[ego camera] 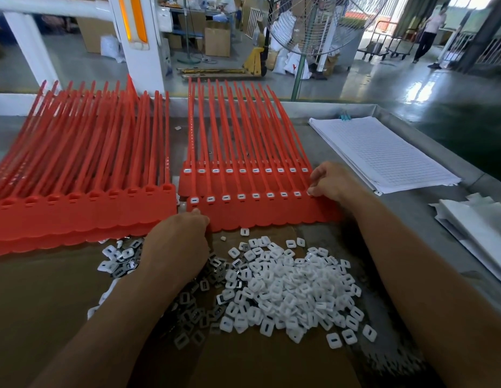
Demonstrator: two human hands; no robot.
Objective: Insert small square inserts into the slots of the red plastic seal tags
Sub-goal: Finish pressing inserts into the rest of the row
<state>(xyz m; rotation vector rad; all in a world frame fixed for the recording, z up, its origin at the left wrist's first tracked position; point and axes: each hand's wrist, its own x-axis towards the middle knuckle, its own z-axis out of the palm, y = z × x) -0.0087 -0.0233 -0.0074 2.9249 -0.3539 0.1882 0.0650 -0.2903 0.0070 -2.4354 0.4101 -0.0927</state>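
Two strips of red seal tags (pixel 257 211) lie overlapped mid-table, their slots filled with white square inserts (pixel 240 196). My right hand (pixel 329 182) pinches a white insert at the rightmost slot of the near strip. My left hand (pixel 177 242) grips the near strip's front left edge, thumb on top. A loose heap of white inserts (pixel 288 287) lies on brown cardboard between my forearms, with grey metal pieces (pixel 193 306) beside it. A stack of red tag strips (pixel 84 211) with empty slots sits at left.
A pile of ruled paper sheets (pixel 383 152) lies at the right, with white bags (pixel 478 228) nearer the right edge. The metal table rim (pixel 299 103) runs behind the tags. Beyond it are a standing fan (pixel 319 29), boxes and a person walking far right.
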